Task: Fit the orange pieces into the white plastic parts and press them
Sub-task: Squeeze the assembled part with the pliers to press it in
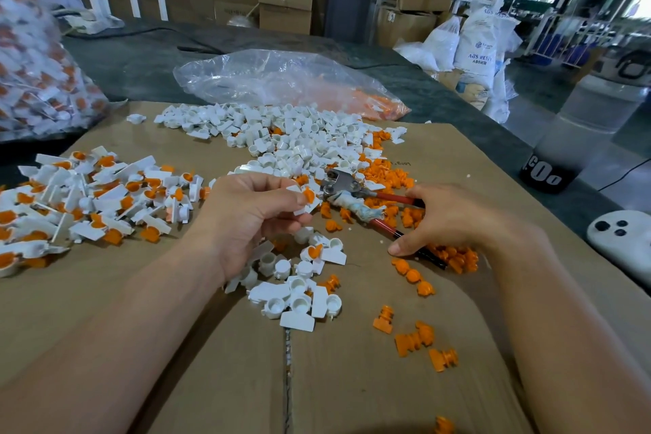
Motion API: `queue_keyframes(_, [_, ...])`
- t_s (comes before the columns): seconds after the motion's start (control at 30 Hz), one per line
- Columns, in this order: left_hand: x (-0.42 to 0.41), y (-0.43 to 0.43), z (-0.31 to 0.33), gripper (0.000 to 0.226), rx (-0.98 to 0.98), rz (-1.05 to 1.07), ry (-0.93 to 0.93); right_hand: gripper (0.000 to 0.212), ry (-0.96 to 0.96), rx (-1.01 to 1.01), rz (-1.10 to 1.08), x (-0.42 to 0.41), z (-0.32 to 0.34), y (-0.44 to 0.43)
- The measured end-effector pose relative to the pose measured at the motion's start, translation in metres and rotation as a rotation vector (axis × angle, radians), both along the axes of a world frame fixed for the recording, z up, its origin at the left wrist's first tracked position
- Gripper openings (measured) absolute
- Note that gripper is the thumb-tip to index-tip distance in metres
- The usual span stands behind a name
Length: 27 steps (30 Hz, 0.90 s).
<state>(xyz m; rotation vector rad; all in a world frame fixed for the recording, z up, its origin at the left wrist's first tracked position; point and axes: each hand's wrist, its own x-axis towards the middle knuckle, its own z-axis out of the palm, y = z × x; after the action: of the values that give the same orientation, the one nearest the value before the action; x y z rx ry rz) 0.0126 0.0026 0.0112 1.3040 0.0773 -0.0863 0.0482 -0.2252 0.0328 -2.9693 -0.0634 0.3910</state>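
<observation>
My left hand pinches a white plastic part with an orange piece seated in it, held just in front of the metal jaws of the pliers. My right hand grips the red handles of the pliers, which lie low over the cardboard. Empty white parts sit in a small cluster below my left hand. A bigger heap of white parts lies farther back. Loose orange pieces are scattered at the right.
A pile of assembled white-and-orange parts covers the left of the cardboard sheet. A clear plastic bag with orange pieces lies behind, a full bag at far left. A white device sits at the right edge.
</observation>
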Motion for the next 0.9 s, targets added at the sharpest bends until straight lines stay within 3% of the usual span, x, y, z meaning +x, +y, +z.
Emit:
queue_keyframes(0.13, [0.000, 0.000, 0.000, 0.022, 0.000, -0.003, -0.004, 0.070, -0.063, -0.012, 0.015, 0.001, 0.000, 0.003])
queue_keyframes(0.33, [0.000, 0.000, 0.000, 0.012, -0.024, 0.019, -0.006, 0.032, -0.294, -0.062, 0.036, 0.004, -0.002, 0.007])
queue_keyframes(0.47, [0.000, 0.000, 0.000, 0.021, -0.048, 0.039, -0.032, 0.014, -0.361, -0.095, 0.033, 0.004, -0.004, 0.011])
queue_keyframes(0.77, [0.001, 0.000, -0.002, 0.010, -0.057, 0.041, -0.068, 0.024, -0.360, -0.104, 0.071, 0.005, -0.012, 0.016])
queue_keyframes(0.9, [0.002, 0.001, -0.003, 0.007, -0.066, 0.054, -0.085, 0.023, -0.403, -0.011, 0.057, 0.006, -0.011, 0.016])
